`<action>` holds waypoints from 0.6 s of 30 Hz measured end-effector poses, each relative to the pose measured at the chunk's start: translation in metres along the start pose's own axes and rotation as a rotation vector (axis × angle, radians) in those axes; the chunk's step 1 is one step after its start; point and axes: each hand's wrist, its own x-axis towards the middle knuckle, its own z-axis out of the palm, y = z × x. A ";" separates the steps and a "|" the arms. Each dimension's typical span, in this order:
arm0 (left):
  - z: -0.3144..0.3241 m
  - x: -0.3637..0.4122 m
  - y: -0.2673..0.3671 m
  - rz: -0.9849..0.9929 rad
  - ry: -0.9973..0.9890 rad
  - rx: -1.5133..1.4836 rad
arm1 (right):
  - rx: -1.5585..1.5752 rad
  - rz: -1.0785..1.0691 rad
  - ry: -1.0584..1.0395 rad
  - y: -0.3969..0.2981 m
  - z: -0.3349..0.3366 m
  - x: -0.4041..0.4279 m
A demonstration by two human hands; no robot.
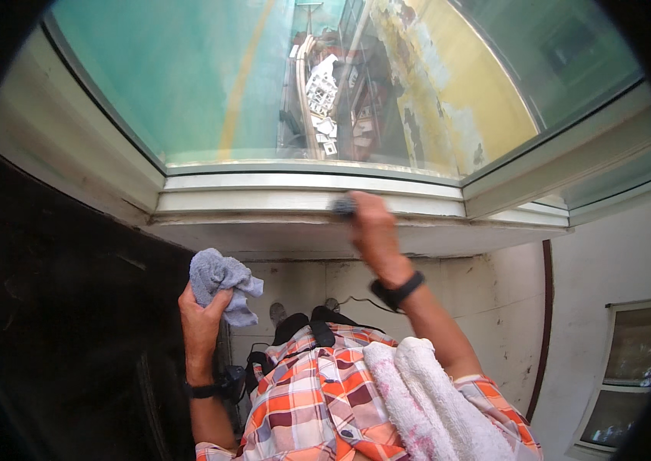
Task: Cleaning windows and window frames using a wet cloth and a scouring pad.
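Note:
My left hand [203, 322] holds a crumpled grey-blue cloth [223, 282] below the left part of the window sill. At the window, my right hand [376, 230] is closed around a dark, blurred object [344, 206], whose kind I cannot tell. That object is against the white window frame rail [256, 201], right of its middle. A large glass pane [198, 92] rises beyond the rail. Over the front of my checked shirt hangs a white towel [417, 397] with pinkish stains.
The sill's ledge [296, 236] runs below the frame. A dark surface [72, 299] fills the left side. Pale tiled floor [486, 299] lies under my feet, with a thin dark cable [368, 301]. Discarded white pieces [322, 92] lie outside, beyond the glass.

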 end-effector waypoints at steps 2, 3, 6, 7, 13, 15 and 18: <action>-0.011 0.004 -0.005 -0.013 0.024 0.007 | -0.160 0.142 0.055 0.037 -0.032 -0.017; -0.014 0.005 -0.008 -0.024 0.015 -0.004 | -0.211 0.187 0.096 0.047 -0.044 -0.021; -0.026 0.009 -0.025 -0.050 0.013 -0.032 | -0.278 0.223 0.024 0.039 -0.047 -0.014; -0.030 0.010 -0.032 -0.053 0.003 -0.047 | -0.243 0.184 -0.013 0.023 -0.039 -0.006; -0.040 0.013 -0.043 -0.043 0.053 -0.048 | 0.016 -0.156 -0.161 -0.089 0.077 0.044; -0.041 0.014 -0.041 -0.033 0.049 -0.054 | 0.058 -0.280 -0.164 -0.122 0.106 0.065; -0.042 0.016 -0.036 -0.039 0.061 -0.095 | 0.115 -0.362 -0.205 -0.152 0.134 0.080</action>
